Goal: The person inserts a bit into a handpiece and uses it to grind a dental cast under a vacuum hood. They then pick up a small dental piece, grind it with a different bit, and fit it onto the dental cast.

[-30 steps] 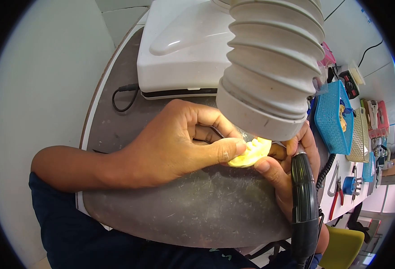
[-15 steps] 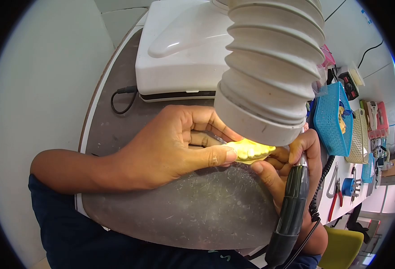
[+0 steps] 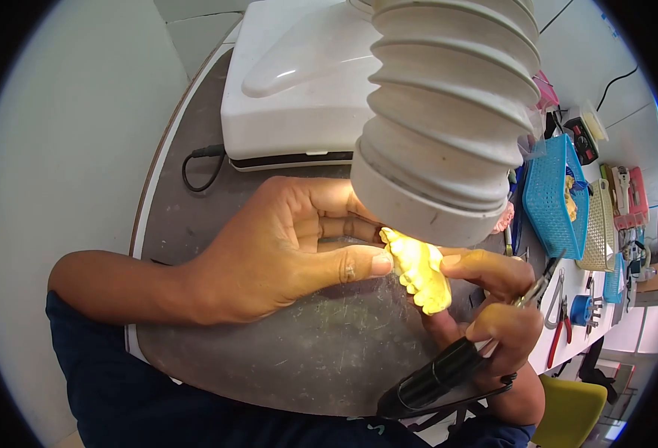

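A yellow dental cast point(image 3: 421, 273) with a row of teeth is lit brightly under the white hose's mouth. My left hand point(image 3: 306, 250) has its thumb at the cast's left edge, with its fingers curled behind; their tips are partly hidden. On the other side, my right hand point(image 3: 497, 299) pinches the cast between index finger and thumb. That same hand also grips a black rotary handpiece point(image 3: 433, 379), slanted with its thin metal tip pointing up and right, away from the cast.
A ribbed white extraction hose point(image 3: 452, 97) hangs just above my hands. Behind stands a white machine point(image 3: 299, 112) with a plugged cable. To the right are a blue basket point(image 3: 553, 198), a beige basket point(image 3: 599, 224), red-handled pliers point(image 3: 560, 336) and a yellow-green chair point(image 3: 572, 411).
The cast has turned from lying sideways to a steep slant, teeth toward the left. My right hand has shifted its grip, and the handpiece has swung from near upright to slanting.
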### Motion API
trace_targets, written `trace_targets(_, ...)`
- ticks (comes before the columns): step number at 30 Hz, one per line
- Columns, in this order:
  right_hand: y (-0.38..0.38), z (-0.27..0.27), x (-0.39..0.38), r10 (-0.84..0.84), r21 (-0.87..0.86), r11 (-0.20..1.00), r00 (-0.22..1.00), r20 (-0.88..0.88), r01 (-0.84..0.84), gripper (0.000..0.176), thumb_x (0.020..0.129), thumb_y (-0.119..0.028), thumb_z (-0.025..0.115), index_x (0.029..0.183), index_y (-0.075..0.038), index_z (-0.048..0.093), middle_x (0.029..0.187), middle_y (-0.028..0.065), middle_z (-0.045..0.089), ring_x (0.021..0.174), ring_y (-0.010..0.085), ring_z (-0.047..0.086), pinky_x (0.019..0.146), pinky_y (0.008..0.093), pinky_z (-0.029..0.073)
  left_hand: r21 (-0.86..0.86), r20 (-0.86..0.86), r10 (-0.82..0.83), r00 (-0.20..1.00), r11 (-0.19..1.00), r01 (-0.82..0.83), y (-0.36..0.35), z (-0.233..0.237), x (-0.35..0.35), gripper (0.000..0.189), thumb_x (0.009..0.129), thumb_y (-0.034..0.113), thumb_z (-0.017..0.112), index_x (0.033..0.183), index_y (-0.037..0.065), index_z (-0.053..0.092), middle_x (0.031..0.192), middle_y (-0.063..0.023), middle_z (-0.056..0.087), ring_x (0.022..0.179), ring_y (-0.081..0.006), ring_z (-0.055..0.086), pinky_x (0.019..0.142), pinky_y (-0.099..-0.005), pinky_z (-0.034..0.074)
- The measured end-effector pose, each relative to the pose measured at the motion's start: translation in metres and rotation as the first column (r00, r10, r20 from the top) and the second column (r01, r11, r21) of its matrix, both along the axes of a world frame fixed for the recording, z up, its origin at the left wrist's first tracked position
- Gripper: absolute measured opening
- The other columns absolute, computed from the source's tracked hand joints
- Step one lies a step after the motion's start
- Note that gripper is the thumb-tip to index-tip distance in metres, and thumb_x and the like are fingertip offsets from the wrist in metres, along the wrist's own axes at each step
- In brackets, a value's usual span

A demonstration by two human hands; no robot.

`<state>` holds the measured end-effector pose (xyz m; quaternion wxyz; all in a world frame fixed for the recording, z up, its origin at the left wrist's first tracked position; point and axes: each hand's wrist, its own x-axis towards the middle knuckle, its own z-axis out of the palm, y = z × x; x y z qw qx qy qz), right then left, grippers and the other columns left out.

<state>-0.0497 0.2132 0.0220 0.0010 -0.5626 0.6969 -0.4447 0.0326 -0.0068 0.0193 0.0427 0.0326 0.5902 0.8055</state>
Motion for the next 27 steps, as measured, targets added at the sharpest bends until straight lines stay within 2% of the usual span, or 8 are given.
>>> trace_targets(1, -0.001, 0.0, 0.0, 0.019, -0.007, 1.0, 0.999, -0.05, -0.02, 0.019, 0.061, 0.009, 0.075, 0.066, 0.0, 0.059, 0.105, 0.0244, 0.062, 0.101, 0.0391, 0.063, 0.084, 0.0455, 0.054, 0.028, -0.039, 0.009, 0.999, 1.0, -0.008, 0.001, -0.001, 0.0, 0.033, 0.086, 0.0, 0.064, 0.118, -0.003, 0.055, 0.111, -0.0095, 0.061, 0.104, -0.0148, 0.058, 0.094, -0.0287, 0.048)
trace_targets(5, -0.003, -0.002, 0.0, 0.028, -0.076, 0.997, 0.998, -0.058, -0.032, 0.02, 0.06, 0.009, 0.075, 0.071, 0.002, 0.061, 0.106, 0.0259, 0.061, 0.102, 0.0418, 0.062, 0.085, 0.0459, 0.053, 0.099, -0.091, 0.018, 0.996, 0.995, -0.009, 0.005, -0.009, 0.0, 0.035, 0.086, 0.0, 0.063, 0.12, -0.003, 0.054, 0.113, -0.0093, 0.061, 0.106, -0.0151, 0.057, 0.093, -0.0293, 0.048)
trace_targets(8, -0.005, -0.003, 0.002, 0.031, -0.109, 0.993, 0.998, -0.048, -0.036, 0.026, 0.059, 0.01, 0.075, 0.075, 0.0, 0.057, 0.107, 0.028, 0.06, 0.101, 0.044, 0.062, 0.085, 0.0474, 0.053, 0.092, -0.063, 0.016, 0.998, 0.996, -0.011, 0.006, -0.008, -0.001, 0.034, 0.087, -0.001, 0.062, 0.119, -0.003, 0.054, 0.113, -0.01, 0.061, 0.106, -0.0154, 0.057, 0.093, -0.0292, 0.048)
trace_targets(10, -0.006, -0.008, 0.002, 0.084, -0.197, 0.977, 0.996, -0.004, -0.083, 0.035, 0.059, 0.012, 0.074, 0.08, -0.003, 0.051, 0.108, 0.0303, 0.058, 0.1, 0.0449, 0.062, 0.083, 0.0487, 0.053, 0.103, 0.028, -0.002, 1.0, 0.995, -0.001, 0.005, -0.005, -0.002, 0.034, 0.087, 0.0, 0.062, 0.12, -0.003, 0.054, 0.115, -0.0109, 0.06, 0.107, -0.016, 0.057, 0.095, -0.0294, 0.048)
trace_targets(13, -0.007, -0.004, -0.002, 0.143, -0.16, 0.976, 0.989, -0.035, -0.147, 0.041, 0.058, 0.013, 0.074, 0.083, -0.005, 0.046, 0.107, 0.0306, 0.058, 0.099, 0.0443, 0.062, 0.08, 0.0504, 0.054, 0.162, 0.038, -0.009, 0.999, 0.987, 0.003, 0.006, -0.01, -0.004, 0.034, 0.088, 0.002, 0.062, 0.121, -0.002, 0.054, 0.117, -0.0118, 0.06, 0.109, -0.0166, 0.057, 0.096, -0.0297, 0.047)
trace_targets(17, -0.009, -0.003, 0.001, 0.137, -0.193, 0.97, 0.989, -0.058, -0.146, 0.039, 0.058, 0.012, 0.075, 0.081, -0.004, 0.048, 0.108, 0.0312, 0.058, 0.098, 0.0445, 0.062, 0.078, 0.0504, 0.054, 0.16, 0.027, -0.012, 1.0, 0.987, 0.008, 0.006, -0.012, -0.004, 0.034, 0.089, 0.003, 0.062, 0.122, -0.002, 0.054, 0.119, -0.0121, 0.06, 0.11, -0.017, 0.057, 0.096, -0.0303, 0.047)
trace_targets(19, -0.009, 0.006, 0.006, 0.05, -0.032, 0.998, 0.999, -0.008, -0.05, 0.043, 0.072, 0.006, 0.074, 0.081, -0.014, 0.037, 0.105, 0.019, 0.056, 0.097, 0.0403, 0.063, 0.079, 0.0469, 0.056, 0.18, 0.017, -0.017, 1.0, 0.984, 0.013, 0.007, -0.012, -0.004, 0.035, 0.089, 0.002, 0.061, 0.122, -0.002, 0.054, 0.119, -0.0119, 0.059, 0.111, -0.0172, 0.056, 0.097, -0.0307, 0.047)
trace_targets(27, -0.007, 0.002, 0.007, 0.025, -0.038, 0.999, 0.998, -0.05, -0.027, 0.047, 0.071, 0.006, 0.075, 0.087, -0.017, 0.037, 0.107, 0.0186, 0.056, 0.099, 0.0392, 0.062, 0.081, 0.0466, 0.056, 0.184, 0.022, -0.029, 0.999, 0.983, 0.024, 0.007, -0.01, -0.004, 0.035, 0.088, 0.0, 0.061, 0.122, -0.002, 0.053, 0.121, -0.0117, 0.059, 0.112, -0.0172, 0.056, 0.097, -0.0308, 0.047)
